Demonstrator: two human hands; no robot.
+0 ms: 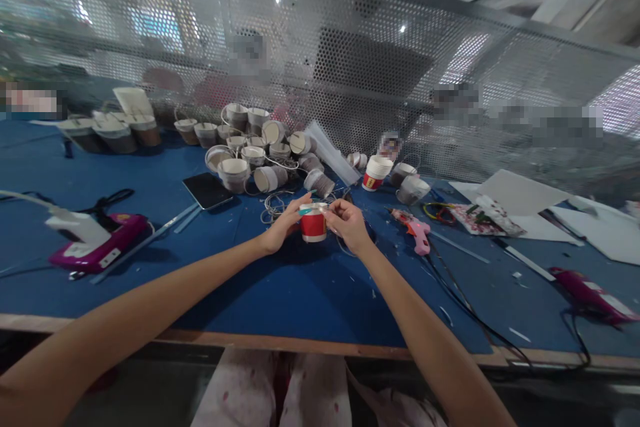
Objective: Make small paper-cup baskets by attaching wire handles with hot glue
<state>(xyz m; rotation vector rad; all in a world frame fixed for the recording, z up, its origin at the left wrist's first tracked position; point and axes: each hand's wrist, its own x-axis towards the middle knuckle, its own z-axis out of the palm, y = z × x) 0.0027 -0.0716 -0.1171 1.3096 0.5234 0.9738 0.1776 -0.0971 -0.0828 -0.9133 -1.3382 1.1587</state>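
Note:
A red and white paper cup (pixel 314 228) is held upright just above the blue table, in front of me. My left hand (pixel 286 225) is closed around the cup's left side, with its fingertips at the rim. At the right edge of the rim, the thumb and fingers of my right hand (pixel 350 223) are pinched together. Whether a thin cord or strip is also between those fingers is too small to tell. Thin grey cord (pixel 274 208) lies in loops behind my left hand, and more cord lies beside my right hand.
Several cord-wrapped cups (pixel 234 175) crowd the back. A stack of red and white paper cups (pixel 377 172) stands behind right. A pink glue gun (pixel 420 235) and its cable lie right. Purple power strips (pixel 103 243) and a dark tablet or phone (pixel 207 191) also lie around.

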